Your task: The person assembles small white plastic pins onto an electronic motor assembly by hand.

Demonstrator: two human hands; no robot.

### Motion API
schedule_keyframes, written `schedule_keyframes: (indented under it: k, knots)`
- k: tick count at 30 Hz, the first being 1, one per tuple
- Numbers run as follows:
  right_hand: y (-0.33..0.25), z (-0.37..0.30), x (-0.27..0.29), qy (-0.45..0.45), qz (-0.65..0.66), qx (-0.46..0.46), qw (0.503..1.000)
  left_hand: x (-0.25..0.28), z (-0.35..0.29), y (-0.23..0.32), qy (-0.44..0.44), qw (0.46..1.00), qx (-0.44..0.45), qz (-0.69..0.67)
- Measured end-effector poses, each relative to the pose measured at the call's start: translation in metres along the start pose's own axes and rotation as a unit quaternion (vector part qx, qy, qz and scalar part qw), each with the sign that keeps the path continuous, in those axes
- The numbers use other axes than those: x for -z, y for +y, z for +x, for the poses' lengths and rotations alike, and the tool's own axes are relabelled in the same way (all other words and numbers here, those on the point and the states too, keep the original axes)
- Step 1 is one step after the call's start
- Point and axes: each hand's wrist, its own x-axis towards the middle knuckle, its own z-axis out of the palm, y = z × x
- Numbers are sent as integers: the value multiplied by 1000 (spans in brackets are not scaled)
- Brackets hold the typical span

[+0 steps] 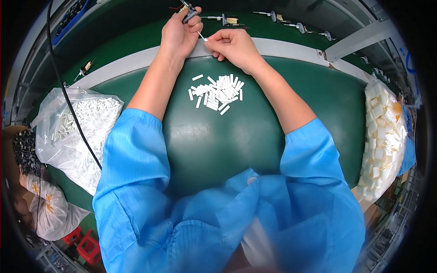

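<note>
At the far edge of the green work surface, my left hand [179, 37] is closed around a small assembly [191, 15] with a grey round base, yellow part and red wire. A thin white stem [200, 34] sticks out of that hand toward the right. My right hand [237, 48] pinches a tiny white piece [205, 39] at the stem's tip; whether it surrounds the stem is too small to tell. Nearer me, below both hands, lies a loose pile of short white tube-like pieces [221, 92].
On the left, a clear bag [45, 111] holds many similar white pieces, with a black cable [63, 77] crossing it. A bag of cream foam-like blocks [378, 132] stands right. Beyond a pale rail [291, 48], similar assemblies [224, 20] lie on green. Another person [54, 211] sits lower left.
</note>
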Motion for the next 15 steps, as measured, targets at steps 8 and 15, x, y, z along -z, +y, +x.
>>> schedule_keyframes:
  k: [8,15]
  knots:
    - [-5,-1,7,129,260,15,957,-48,-36,-41,37,994,-21,98]
    - [1,-4,10,214,-204,244,924,-56,-44,-42,94,988,0,119]
